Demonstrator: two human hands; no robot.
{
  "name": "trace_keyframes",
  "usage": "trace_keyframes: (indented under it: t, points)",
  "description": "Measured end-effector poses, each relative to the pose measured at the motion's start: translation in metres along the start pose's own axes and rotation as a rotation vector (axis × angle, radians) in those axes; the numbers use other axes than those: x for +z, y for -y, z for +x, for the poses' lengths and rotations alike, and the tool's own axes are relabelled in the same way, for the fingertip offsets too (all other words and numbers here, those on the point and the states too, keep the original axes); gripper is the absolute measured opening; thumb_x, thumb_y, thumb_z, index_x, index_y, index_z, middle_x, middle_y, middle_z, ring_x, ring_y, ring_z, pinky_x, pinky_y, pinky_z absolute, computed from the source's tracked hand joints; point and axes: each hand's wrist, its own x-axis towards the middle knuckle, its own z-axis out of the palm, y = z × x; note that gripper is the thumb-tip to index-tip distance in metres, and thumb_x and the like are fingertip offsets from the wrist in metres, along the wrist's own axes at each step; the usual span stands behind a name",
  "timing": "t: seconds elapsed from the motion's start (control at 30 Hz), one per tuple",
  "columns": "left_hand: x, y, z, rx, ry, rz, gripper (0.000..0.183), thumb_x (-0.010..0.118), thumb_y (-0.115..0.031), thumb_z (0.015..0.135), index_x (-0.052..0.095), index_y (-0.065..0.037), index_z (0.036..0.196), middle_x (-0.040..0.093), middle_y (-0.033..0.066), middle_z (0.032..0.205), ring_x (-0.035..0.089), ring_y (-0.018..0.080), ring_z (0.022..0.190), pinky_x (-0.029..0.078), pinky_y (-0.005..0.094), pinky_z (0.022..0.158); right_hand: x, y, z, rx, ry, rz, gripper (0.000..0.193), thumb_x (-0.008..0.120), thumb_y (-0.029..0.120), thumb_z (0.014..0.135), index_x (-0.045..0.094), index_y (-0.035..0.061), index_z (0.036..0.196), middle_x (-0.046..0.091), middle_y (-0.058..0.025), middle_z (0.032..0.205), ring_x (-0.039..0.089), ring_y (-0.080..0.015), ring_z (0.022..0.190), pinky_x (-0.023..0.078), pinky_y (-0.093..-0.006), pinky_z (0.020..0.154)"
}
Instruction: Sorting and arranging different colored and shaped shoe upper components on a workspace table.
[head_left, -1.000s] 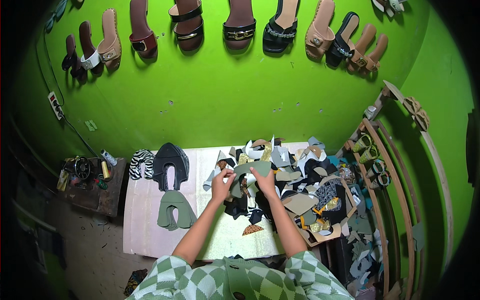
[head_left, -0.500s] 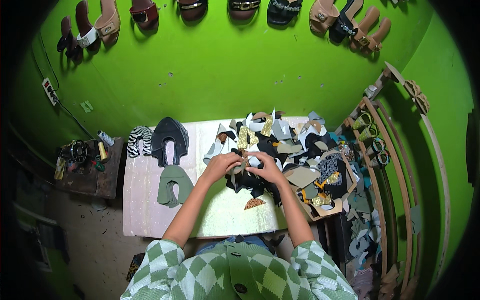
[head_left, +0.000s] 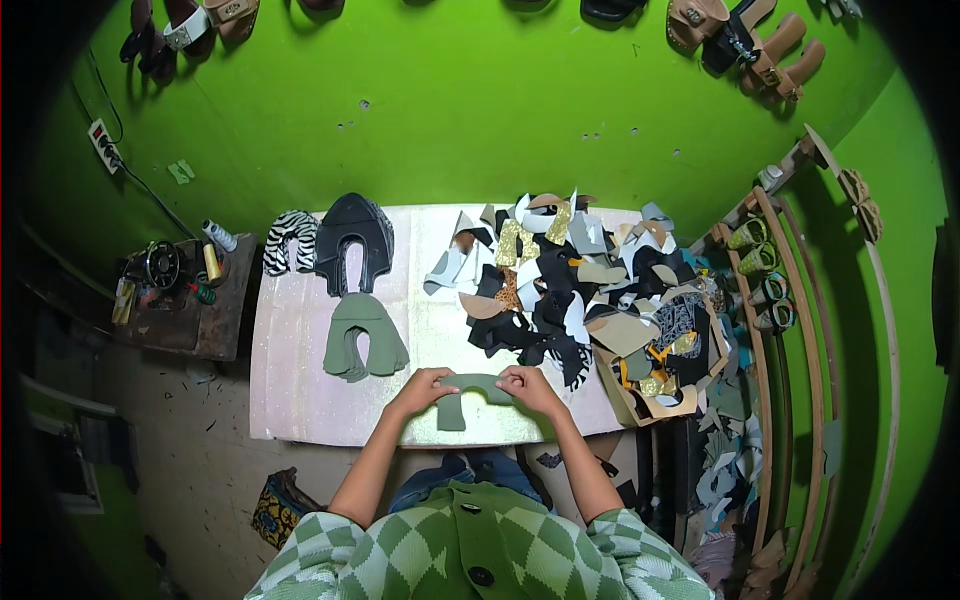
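Observation:
Between my hands, near the table's front edge, is a curved green cut piece (head_left: 452,410), thin like leather or foam sheet. My left hand (head_left: 424,390) pinches its left bend, from which one leg hangs down. My right hand (head_left: 534,386) grips its other side, with the fingertips closed over the material. Farther left lies a stack of green U-shaped pieces (head_left: 384,330) of like colour. Behind that stack are black U-shaped pieces (head_left: 378,232) and zebra-patterned pieces (head_left: 279,252). Right of my hands spreads a heap of mixed scraps (head_left: 552,270) in black, white, tan and gold.
An open cardboard box (head_left: 640,408) of offcuts stands at the table's right. Beyond it leans a wooden rack (head_left: 790,390) with sandals. A sewing machine table (head_left: 215,330) with thread spools is at the left. Sandals (head_left: 700,22) hang on the green wall.
My hands have moved from the scrap heap toward me and now hold the green piece stretched between them. The view has tilted lower. The small leopard-print scrap by the front edge no longer shows there.

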Motion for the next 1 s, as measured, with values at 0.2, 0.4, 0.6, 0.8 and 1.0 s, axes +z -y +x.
trace_keyframes:
  t: [0.2, 0.4, 0.6, 0.8, 1.0]
  points:
    - [0.006, 0.000, -0.004, -0.003, -0.161, -0.072, 0.019, 0.068, -0.013, 0.080, 0.063, -0.001, 0.093, 0.059, 0.0040, 0.068, 0.050, 0.0078, 0.062, 0.043, 0.0259, 0.057, 0.015, -0.020, -0.001, 0.101, 0.038, 0.172, 0.016, 0.065, 0.011, 0.083, 0.062, -0.0021, 0.092, 0.061, -0.0014, 0.069, 0.054, -0.0064, 0.058, 0.043, -0.0220, 0.053]
    - [0.026, 0.028, -0.008, 0.009, -0.480, 0.423, 0.050, 0.073, -0.012, 0.070, 0.052, -0.012, 0.115, 0.058, 0.0082, 0.107, 0.056, 0.0304, 0.099, 0.047, 0.0389, 0.079, 0.046, -0.031, -0.003, -0.255, -0.318, -0.628, 0.029, 0.059, 0.006, 0.079, 0.055, 0.0040, 0.108, 0.054, -0.0138, 0.107, 0.052, -0.0293, 0.100, 0.042, -0.0365, 0.087]
    - [0.041, 0.038, -0.024, 0.192, -0.322, 0.759, 0.060, 0.074, -0.014, 0.067, 0.052, -0.016, 0.123, 0.048, 0.0046, 0.130, 0.044, 0.0289, 0.119, 0.042, 0.0386, 0.090, 0.077, -0.051, -0.026, -0.323, -0.115, -0.913, 0.053, 0.059, 0.018, 0.083, 0.042, 0.0125, 0.133, 0.039, -0.0082, 0.140, 0.036, -0.0216, 0.130, 0.032, -0.0424, 0.100]
    - [0.046, 0.043, -0.025, 0.155, -0.284, 0.807, 0.062, 0.075, -0.017, 0.067, 0.053, -0.016, 0.125, 0.047, 0.0056, 0.133, 0.041, 0.0317, 0.122, 0.038, 0.0420, 0.096, 0.076, -0.052, -0.028, -0.240, -0.076, -0.976, 0.050, 0.055, 0.015, 0.083, 0.045, 0.0141, 0.132, 0.038, -0.0068, 0.142, 0.036, -0.0210, 0.130, 0.029, -0.0472, 0.103]
    - [0.048, 0.034, -0.011, 0.206, -0.393, 0.596, 0.046, 0.073, -0.019, 0.069, 0.059, -0.010, 0.113, 0.051, 0.0080, 0.128, 0.042, 0.0315, 0.122, 0.035, 0.0422, 0.097, 0.030, -0.032, -0.021, -0.253, -0.488, -0.491, 0.033, 0.052, 0.000, 0.077, 0.058, 0.0057, 0.109, 0.052, -0.0179, 0.117, 0.050, -0.0351, 0.108, 0.040, -0.0436, 0.092]
